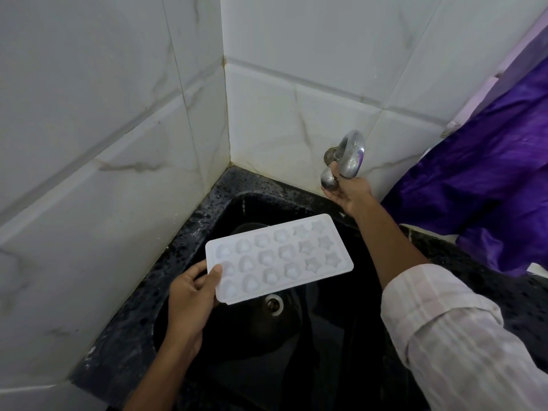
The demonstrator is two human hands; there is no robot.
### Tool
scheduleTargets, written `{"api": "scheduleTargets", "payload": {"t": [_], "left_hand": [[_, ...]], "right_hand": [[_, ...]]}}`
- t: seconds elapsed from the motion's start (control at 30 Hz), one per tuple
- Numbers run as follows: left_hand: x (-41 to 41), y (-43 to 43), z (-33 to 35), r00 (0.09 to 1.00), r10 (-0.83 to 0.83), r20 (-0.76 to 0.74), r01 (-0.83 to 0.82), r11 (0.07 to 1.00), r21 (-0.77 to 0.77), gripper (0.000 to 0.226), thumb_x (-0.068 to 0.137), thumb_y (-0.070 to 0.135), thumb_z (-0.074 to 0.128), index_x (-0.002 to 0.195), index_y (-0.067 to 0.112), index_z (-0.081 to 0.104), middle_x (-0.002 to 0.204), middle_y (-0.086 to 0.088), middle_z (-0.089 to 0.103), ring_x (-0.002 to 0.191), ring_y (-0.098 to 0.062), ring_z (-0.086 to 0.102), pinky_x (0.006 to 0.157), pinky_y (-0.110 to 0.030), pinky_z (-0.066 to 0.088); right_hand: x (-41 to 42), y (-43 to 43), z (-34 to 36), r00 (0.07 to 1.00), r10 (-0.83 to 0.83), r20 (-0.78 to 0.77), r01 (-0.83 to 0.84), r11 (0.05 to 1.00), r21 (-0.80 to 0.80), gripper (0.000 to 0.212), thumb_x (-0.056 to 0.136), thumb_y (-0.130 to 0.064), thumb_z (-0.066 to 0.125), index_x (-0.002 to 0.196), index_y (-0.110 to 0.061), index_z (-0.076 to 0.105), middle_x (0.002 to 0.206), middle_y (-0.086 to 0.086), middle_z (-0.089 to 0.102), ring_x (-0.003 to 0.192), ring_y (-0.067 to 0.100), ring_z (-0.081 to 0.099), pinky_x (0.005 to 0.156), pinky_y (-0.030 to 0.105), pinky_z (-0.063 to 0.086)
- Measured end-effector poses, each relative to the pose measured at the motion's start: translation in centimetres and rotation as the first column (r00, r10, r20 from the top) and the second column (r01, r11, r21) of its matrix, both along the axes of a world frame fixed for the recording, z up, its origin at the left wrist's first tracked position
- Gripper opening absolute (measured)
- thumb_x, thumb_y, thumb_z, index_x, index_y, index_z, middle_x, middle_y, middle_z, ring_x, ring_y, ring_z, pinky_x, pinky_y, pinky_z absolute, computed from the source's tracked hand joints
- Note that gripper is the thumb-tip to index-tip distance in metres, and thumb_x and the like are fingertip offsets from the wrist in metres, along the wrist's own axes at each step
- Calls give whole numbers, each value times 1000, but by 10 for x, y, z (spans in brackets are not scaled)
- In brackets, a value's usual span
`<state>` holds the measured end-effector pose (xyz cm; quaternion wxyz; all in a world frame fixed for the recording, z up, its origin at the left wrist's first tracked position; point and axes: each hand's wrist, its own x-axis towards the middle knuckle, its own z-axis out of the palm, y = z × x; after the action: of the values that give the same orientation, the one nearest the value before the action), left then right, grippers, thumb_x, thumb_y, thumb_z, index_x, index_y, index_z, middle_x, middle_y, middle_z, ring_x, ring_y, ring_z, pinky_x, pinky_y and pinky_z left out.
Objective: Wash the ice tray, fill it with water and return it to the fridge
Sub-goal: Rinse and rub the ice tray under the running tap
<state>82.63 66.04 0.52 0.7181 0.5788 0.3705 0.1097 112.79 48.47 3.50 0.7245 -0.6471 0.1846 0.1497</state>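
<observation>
Left hand (189, 295) pinches the near-left end of the white ice tray (278, 258), thumb on top, holding it level above the black sink (341, 336). Right hand (347, 191) reaches far right to the wall tap (348, 157), fingers apparently curled round its knob; grip partly hidden. Purple cloth (486, 173) hangs right.

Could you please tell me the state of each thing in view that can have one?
Ice tray: held over the sink, cavities facing up.
Left hand: grips the tray's near end, thumb on top.
Tap: no water visibly flowing.
Right hand: grips the tap's knob.
Sink: drain uncovered.
</observation>
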Motion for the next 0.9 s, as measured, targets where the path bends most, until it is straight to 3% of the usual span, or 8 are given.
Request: {"api": "scheduleTargets", "payload": {"t": [0.3, 0.43, 0.53, 0.63, 0.77, 0.83, 0.9], "left_hand": [[8, -1, 1, 1000, 4, 8, -4, 1000, 15, 28, 99, 15, 62, 125, 9, 66, 88, 1, 80, 80, -19, 77, 61, -27, 61], [11, -1, 0, 1000, 3, 13, -3, 1000, 26, 26, 99, 14, 61, 124, 9, 66, 85, 4, 80, 78, -17, 77, 58, -25, 60], [18, -2, -1, 1000, 15, 12, -15, 999, 41, 26, 99, 15, 62, 124, 10, 66, 84, 4, 79, 76, -16, 77, 58, -26, 59], [26, -3, -4, 1000, 25, 10, -25, 998, 58, 25, 99, 16, 62, 123, 10, 67, 84, 4, 79, 77, -16, 77, 61, -30, 59], [33, -8, -5, 999, 34, 18, -36, 995, 88, 21, 99, 16, 63, 119, 13, 68, 83, 5, 79, 77, -15, 77, 65, -32, 60], [34, -11, -5, 999, 32, 25, -34, 994, 101, 22, 98, 17, 63, 120, 13, 68, 84, 5, 79, 78, -15, 77, 69, -37, 61], [34, -14, -4, 999, 30, 28, -33, 993, 111, 23, 98, 18, 63, 121, 12, 68, 85, 4, 79, 81, -16, 77, 77, -44, 62]], "right_hand": [[0, -1, 5, 1000, 24, 1, -24, 997, -79, 15, 90, -16, 69, 93, -5, 59, 83, 9, 66, 74, 20, 67, 84, 39, 59], [0, -3, 5, 999, 33, 12, -32, 997, -64, 24, 90, -17, 70, 106, -2, 62, 87, 9, 69, 77, 20, 69, 81, 38, 60], [-4, -8, 1, 999, 26, 20, -23, 992, -123, 23, 90, -28, 69, 96, -7, 63, 98, 11, 71, 83, 21, 70, 79, 34, 60], [-29, -18, 5, 999, 14, 43, -3, 971, -238, 33, 92, -46, 55, 95, -14, 64, 101, 8, 72, 84, 20, 71, 71, 31, 57], [-81, -31, 11, 975, 197, 105, -168, 957, -238, 37, 93, -52, 51, 106, -21, 67, 98, -4, 75, 89, 15, 72, 78, 35, 56], [-100, -39, 8, 919, 299, 256, -163, 881, -445, 28, 92, -46, 55, 112, -29, 64, 104, -9, 72, 97, 11, 69, 87, 32, 54], [-112, -48, 3, 808, 460, 369, -165, 777, -608, 20, 96, -35, 57, 115, -29, 62, 104, -11, 68, 92, 2, 66, 82, 23, 55]]}}
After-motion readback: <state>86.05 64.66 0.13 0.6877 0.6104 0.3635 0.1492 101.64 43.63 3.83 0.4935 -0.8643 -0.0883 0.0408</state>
